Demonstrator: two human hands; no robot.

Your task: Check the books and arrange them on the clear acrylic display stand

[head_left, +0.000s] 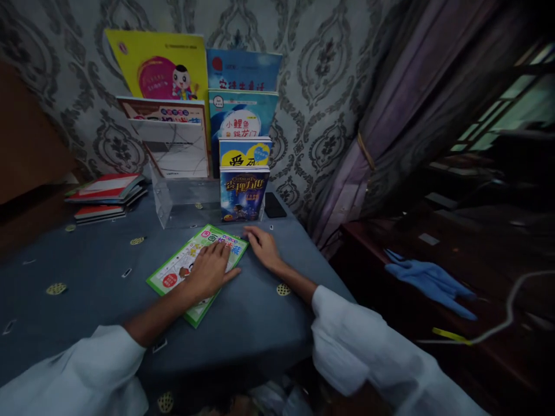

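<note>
A green-bordered picture book (pixel 196 319) with a white illustrated cover lies at a slant on the blue-grey tablecloth. My left hand (pixel 211 270) rests flat across its cover, fingers stretched and thumb out to the right, hiding part of the print. Just past the book's right corner, my right hand (pixel 264 247) is low over the table with its fingers extended toward the rack and nothing seen in it. Behind both hands, a clear acrylic book rack (pixel 185 193) holds several upright books, with a dark blue paperback (pixel 243 195) at the front right.
Red-covered books (pixel 106 188) are stacked at the table's left. A black phone (pixel 274 205) lies right of the rack. Patterned wallpaper and a tied purple curtain (pixel 362 153) stand behind. To the right, a dark reddish surface carries a blue cloth (pixel 429 280) and a white cable (pixel 509 309).
</note>
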